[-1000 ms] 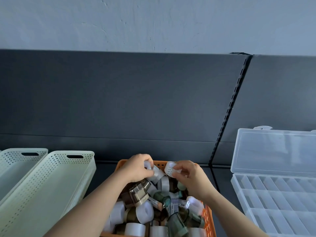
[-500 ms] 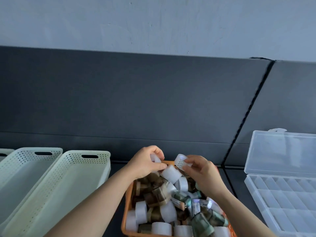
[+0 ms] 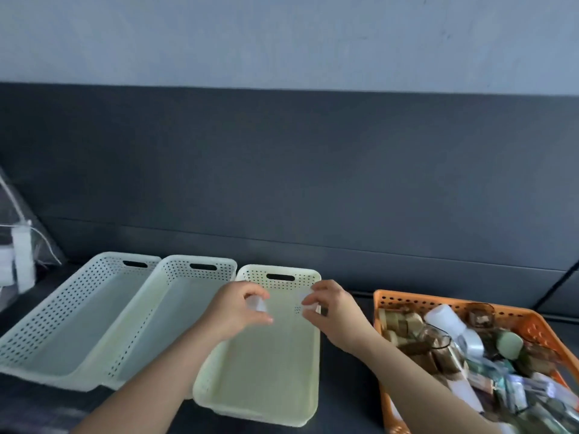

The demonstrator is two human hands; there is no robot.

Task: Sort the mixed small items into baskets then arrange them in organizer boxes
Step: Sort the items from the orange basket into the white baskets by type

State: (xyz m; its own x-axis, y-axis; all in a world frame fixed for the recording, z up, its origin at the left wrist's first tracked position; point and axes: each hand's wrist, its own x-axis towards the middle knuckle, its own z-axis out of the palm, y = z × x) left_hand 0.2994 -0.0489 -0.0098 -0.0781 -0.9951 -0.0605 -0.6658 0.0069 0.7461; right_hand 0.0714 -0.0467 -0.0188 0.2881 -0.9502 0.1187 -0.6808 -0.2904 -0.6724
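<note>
Left hand (image 3: 239, 310): was over the orange basket (image 3: 388, 300); now above the right-most pale basket (image 3: 308, 364), pinching a small white piece (image 3: 257, 304).
Right hand (image 3: 333, 311): came across with it, out of the orange basket; now at that pale basket's right rim, gripping its own small white cap (image 3: 304, 298).
View: swung left, so three pale baskets show, not two.
Clear box: gone from sight.
Orange basket: now off to the right.
</note>
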